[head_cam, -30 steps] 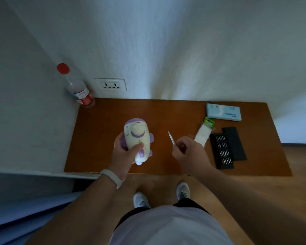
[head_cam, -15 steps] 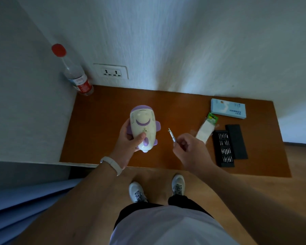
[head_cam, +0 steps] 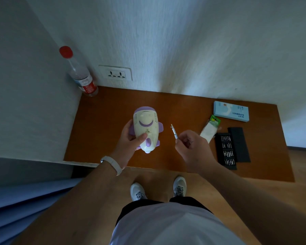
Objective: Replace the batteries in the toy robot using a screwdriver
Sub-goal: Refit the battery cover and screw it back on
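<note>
Above desk (head_cam: 102, 124): toy (head_cam: 146, 124) gripped by left hand (head_cam: 129, 142), thumb on its middle.
Right hand (head_cam: 193, 147): pinches screwdriver (head_cam: 174, 132), tip clear of toy.
Change: toy rotated squarer to view; unscrewing apparently not begun.

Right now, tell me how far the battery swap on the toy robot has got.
Done: the bit case lies open on the table, screwdriver out. In hand: the left hand holds the toy robot up; the right hand pinches the screwdriver, tip apart from the toy. Left: unscrewing, the swap and closing; the green-topped pack, likely batteries, lies on the table.
</note>
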Tool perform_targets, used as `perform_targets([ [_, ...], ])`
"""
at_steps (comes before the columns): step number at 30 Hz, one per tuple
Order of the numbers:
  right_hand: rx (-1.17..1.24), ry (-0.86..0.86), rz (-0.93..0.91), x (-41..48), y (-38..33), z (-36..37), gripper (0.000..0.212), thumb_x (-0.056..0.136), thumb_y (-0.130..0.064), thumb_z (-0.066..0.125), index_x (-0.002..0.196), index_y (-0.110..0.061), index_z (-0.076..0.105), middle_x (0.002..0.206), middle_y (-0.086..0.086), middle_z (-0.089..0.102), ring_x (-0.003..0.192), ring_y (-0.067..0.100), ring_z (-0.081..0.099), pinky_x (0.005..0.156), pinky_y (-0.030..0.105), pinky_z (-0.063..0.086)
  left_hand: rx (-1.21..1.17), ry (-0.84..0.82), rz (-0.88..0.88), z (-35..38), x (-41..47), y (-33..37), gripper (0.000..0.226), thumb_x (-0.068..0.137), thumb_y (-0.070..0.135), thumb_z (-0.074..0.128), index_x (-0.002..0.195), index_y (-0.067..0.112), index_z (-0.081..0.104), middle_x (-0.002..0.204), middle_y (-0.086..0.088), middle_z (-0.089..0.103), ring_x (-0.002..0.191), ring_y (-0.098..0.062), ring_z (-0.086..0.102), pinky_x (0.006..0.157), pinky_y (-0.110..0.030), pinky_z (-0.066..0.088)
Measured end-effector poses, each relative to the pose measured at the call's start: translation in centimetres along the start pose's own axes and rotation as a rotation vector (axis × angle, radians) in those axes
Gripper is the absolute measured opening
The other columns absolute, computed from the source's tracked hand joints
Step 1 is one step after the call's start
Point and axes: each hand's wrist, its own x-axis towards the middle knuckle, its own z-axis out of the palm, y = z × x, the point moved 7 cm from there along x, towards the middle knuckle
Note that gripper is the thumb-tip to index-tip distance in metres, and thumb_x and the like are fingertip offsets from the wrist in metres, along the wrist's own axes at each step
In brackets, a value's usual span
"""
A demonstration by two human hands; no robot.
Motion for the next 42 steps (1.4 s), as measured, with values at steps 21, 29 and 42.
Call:
perform_targets([
  [21, -0.011, -0.029, -0.059, -0.7, -0.9, 0.8, 0.008, 0.091, -0.026, 0.062, 0.083, -0.027, 0.060, 0.070, -0.006, 0.061, 0.057, 0.005, 0.050, 0.053, 0.023, 0.041, 0.289, 0.141, -0.026, -1.6, -2.4, 1.9, 0.067, 0.094, 0.026, 0.068, 0.150, 0.026, 0.032, 0.140, 0.006, 0.051, 0.122, -0.009, 0.050, 0.085, -0.016, 0.046],
  [29, 0.002, -0.056, -0.113, -1.3, -2.0, 1.6, 0.008, 0.090, -0.026, 0.063, 0.083, -0.026, 0.060, 0.070, -0.004, 0.061, 0.056, 0.004, 0.049, 0.052, 0.023, 0.040, 0.807, 0.292, 0.517, 1.2, -6.8, 7.0, 0.034, 0.088, 0.033, 0.072, 0.116, 0.015, 0.065, 0.116, 0.001, 0.064, 0.106, -0.008, 0.055, 0.083, -0.023, 0.051],
  [42, 0.024, -0.048, -0.168, -2.2, -4.0, 2.1, 0.015, 0.087, -0.035, 0.061, 0.085, -0.020, 0.061, 0.069, -0.003, 0.059, 0.062, 0.019, 0.054, 0.055, 0.040, 0.046, 0.584, 0.196, 0.434, 3.9, -6.8, 8.4, 0.012, 0.093, 0.024, 0.068, 0.095, 0.033, 0.061, 0.086, 0.030, 0.060, 0.087, 0.015, 0.059, 0.069, -0.015, 0.055],
])
